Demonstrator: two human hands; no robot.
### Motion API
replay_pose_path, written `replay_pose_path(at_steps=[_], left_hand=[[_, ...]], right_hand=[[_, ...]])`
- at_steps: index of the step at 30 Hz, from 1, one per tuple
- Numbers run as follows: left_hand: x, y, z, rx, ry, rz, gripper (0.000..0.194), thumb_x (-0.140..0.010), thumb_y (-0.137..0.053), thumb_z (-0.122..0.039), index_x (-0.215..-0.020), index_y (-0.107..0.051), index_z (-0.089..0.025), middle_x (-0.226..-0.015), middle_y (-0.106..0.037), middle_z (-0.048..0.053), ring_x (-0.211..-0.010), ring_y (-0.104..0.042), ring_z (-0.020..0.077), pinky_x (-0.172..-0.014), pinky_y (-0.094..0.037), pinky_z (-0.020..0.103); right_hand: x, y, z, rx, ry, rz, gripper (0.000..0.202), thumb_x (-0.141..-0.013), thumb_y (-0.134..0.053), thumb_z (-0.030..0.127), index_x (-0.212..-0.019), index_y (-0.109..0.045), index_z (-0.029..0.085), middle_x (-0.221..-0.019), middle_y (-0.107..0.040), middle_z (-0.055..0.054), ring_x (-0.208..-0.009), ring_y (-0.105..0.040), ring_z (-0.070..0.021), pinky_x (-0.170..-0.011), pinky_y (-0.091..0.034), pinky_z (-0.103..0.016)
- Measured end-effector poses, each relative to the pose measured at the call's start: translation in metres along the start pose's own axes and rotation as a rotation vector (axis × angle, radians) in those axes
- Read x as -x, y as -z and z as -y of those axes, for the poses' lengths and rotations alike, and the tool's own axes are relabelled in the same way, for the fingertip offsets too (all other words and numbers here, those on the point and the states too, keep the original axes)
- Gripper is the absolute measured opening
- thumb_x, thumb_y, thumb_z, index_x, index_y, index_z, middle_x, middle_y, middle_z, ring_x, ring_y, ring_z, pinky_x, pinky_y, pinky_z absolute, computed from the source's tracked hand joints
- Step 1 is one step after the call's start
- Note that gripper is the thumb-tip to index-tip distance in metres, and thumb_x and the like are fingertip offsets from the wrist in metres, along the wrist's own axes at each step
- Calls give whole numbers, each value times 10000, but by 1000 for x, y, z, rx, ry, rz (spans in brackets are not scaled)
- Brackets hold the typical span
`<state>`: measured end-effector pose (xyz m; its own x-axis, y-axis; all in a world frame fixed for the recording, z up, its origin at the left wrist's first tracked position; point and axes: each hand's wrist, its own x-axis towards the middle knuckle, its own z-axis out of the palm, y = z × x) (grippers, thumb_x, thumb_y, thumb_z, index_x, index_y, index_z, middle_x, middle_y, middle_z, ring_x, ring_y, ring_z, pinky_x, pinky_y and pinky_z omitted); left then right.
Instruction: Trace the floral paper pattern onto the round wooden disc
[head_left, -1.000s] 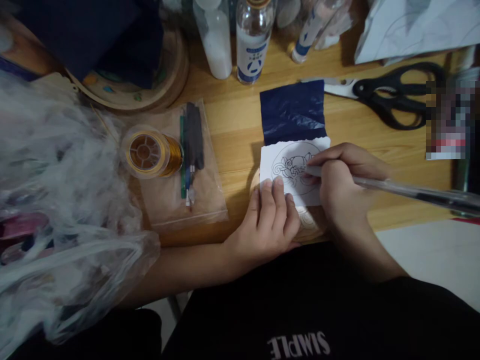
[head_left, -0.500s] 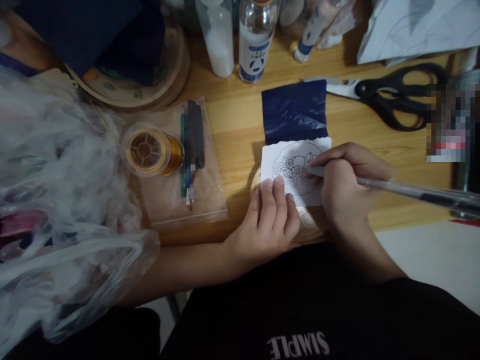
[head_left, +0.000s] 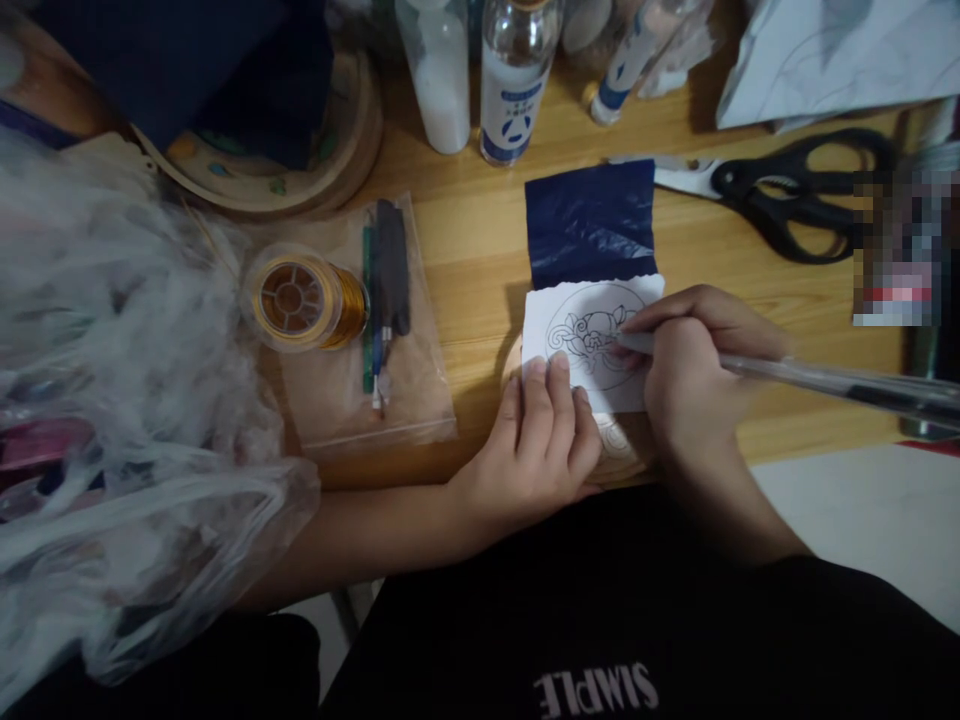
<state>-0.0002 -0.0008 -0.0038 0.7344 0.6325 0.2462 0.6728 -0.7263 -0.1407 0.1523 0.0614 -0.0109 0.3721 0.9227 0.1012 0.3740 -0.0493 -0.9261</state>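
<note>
A small white paper with a floral line drawing inside a circle lies over a round wooden disc, whose lower part also shows drawn lines. My left hand rests on the paper's lower left, its fingers stretched out and slightly apart; the thumb is mostly hidden. In my right hand is a clear-barrelled pen, pinched near its tip, which meets the right part of the drawing. Dark blue carbon paper extends beyond the paper's top edge.
Black-handled scissors lie at the upper right. A spool of golden thread sits on a clear bag beside brushes. Bottles stand at the back. Crumpled plastic covers the left side.
The view has shifted very slightly. Both hands, the paper and the pen keep nearly the same places, with only a tiny movement of the pen.
</note>
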Motion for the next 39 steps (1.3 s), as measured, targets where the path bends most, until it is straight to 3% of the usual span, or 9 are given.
replay_pose_path(at_steps=[22,27,32,39], left_hand=[[0,0,0,12,-2,2,764,-931,-427,-687,-1195,-582,12,-1254,-628,321,-1116,-667,388,-963,-505,482],[0,0,0,8,-1,0,774,-934,-407,-694,-1193,-587,13,-1251,-632,318,-1118,-667,389,-960,-510,474],[0,1,1,-5,-9,11,771,-940,-384,-697,-1192,-581,5,-1257,-631,310,-1122,-668,381,-955,-520,466],[0,1,0,3,-1,12,757,-940,-399,-687,-1191,-584,3,-1254,-633,311,-1119,-668,380,-957,-516,471]], right_hand=[[2,2,3,98,24,9,293,-682,-457,31,-553,-623,236,-509,-573,52,-453,-521,-97,-444,-430,-229],[2,1,1,27,-35,-30,285,-657,-447,41,-565,-646,225,-490,-572,71,-426,-509,-78,-413,-402,-196],[3,3,0,11,20,51,258,-679,-472,58,-587,-660,210,-537,-605,66,-475,-535,-75,-480,-450,-201],[2,3,1,68,21,63,255,-688,-477,69,-596,-667,213,-548,-612,58,-479,-544,-77,-485,-444,-206]])
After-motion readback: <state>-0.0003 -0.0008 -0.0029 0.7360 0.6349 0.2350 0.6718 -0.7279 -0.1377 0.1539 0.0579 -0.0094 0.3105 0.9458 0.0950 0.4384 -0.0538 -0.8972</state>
